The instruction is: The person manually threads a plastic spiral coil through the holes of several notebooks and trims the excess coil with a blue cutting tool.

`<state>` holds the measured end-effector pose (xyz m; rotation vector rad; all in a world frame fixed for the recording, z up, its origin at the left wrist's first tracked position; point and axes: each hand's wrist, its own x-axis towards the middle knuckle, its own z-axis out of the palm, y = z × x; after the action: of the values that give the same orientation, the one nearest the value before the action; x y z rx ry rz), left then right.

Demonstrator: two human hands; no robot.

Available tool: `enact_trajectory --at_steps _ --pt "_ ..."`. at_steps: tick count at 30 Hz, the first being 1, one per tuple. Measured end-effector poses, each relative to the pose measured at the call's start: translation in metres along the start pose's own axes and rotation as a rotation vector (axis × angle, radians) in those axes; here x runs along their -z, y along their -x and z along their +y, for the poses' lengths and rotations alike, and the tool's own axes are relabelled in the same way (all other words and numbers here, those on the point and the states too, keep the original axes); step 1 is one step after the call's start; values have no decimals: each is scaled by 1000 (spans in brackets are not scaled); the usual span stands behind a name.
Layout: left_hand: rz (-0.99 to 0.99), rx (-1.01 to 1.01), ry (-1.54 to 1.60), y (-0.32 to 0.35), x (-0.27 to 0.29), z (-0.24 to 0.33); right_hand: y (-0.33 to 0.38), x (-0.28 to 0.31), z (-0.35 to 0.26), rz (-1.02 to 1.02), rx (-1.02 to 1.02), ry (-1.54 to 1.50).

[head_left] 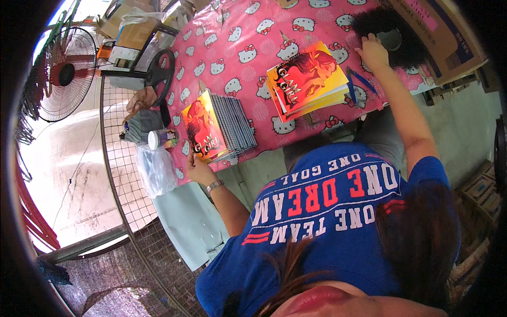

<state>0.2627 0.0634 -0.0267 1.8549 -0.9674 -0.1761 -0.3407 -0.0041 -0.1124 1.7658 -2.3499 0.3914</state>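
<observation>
My left hand [199,170], with a bracelet at the wrist, rests at the near corner of a leaning row of spiral notebooks [236,124]. Its fingers touch the front notebook [203,127], which has a red and yellow illustrated cover; one finger is stretched along the edge. My right hand [374,53] reaches far to the right, fingers apart, at the edge of a tangled black pile [369,26] whose pieces are too fine to name. Between my hands lies a loose stack of matching covers and sheets [306,79]. Blue pen-like sticks [362,82] lie beside it.
A pink patterned cloth covers the table [222,47]. A cardboard box [449,37] stands at the far right. At the left are a white-lidded jar [154,139], a plastic bag [157,171], a black tape dispenser-like ring [160,68] and a standing fan [66,74].
</observation>
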Motion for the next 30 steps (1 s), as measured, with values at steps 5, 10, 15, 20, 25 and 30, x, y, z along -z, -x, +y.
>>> enact_trajectory --at_steps 5,10,15,20,25,30 --pt "-2 8 29 14 0 11 -4 -17 4 -94 65 195" --pt "87 -54 18 18 2 2 -5 -17 14 52 -70 -145" --pt "178 -70 1 25 -5 1 -6 -8 30 105 -135 -597" --pt "210 -50 -74 20 -4 -2 -3 4 39 171 -18 -594" --pt "215 -23 55 35 -3 20 16 2 14 145 -95 -673" --pt "244 -131 -24 21 -2 9 17 10 -2 161 -47 -736"
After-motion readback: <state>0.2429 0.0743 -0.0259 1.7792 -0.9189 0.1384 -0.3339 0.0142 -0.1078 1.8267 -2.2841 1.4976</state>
